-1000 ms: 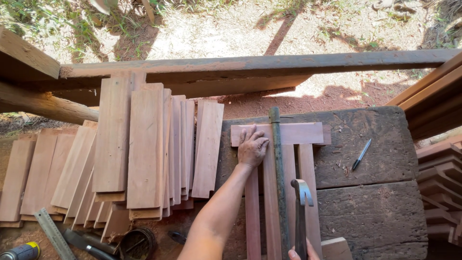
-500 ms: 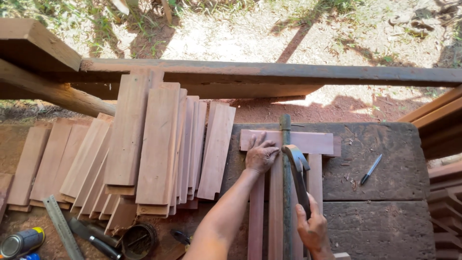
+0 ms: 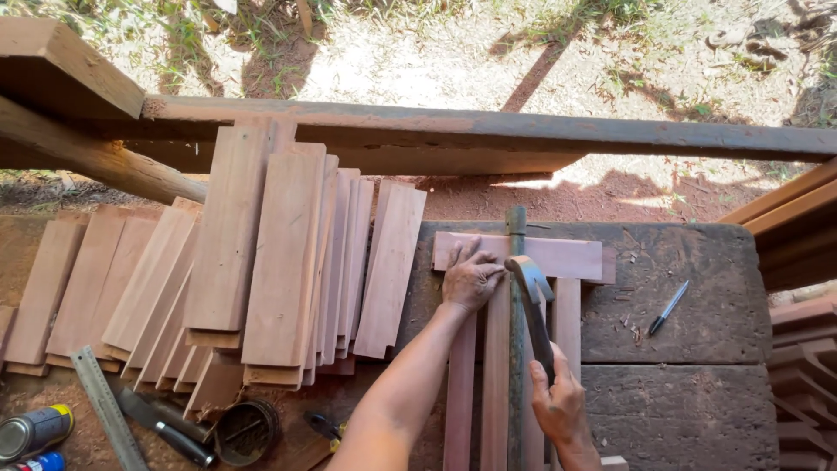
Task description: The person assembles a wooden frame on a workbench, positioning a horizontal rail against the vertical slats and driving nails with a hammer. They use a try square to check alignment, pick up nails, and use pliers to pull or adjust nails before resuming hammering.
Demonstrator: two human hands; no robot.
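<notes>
The fingers of the right hand (image 3: 558,403) are wrapped tight round the handle of a hammer (image 3: 532,307) at lower centre of the frame; its dark head sits just above, pointing up-frame toward the crosspiece. The left hand (image 3: 471,277) lies flat, fingers spread and gripping nothing, pressed on the left part of a pale wooden crosspiece (image 3: 558,256) that runs left to right at centre frame. The hammer head hovers just right of that hand, close to the crosspiece and over the upright slats (image 3: 495,384), whose long axis runs up and down the frame, at right angles to the crosspiece. A thin grey metal bar (image 3: 517,349) lies along the slats between the two hands. All this rests on a dark, rough tabletop (image 3: 697,349); a pen (image 3: 668,307) lies on it well to the right. A fanned stack of boards (image 3: 279,262) fills the left of the frame, with a steel ruler (image 3: 109,410) and spray cans (image 3: 33,433) at lower left.
</notes>
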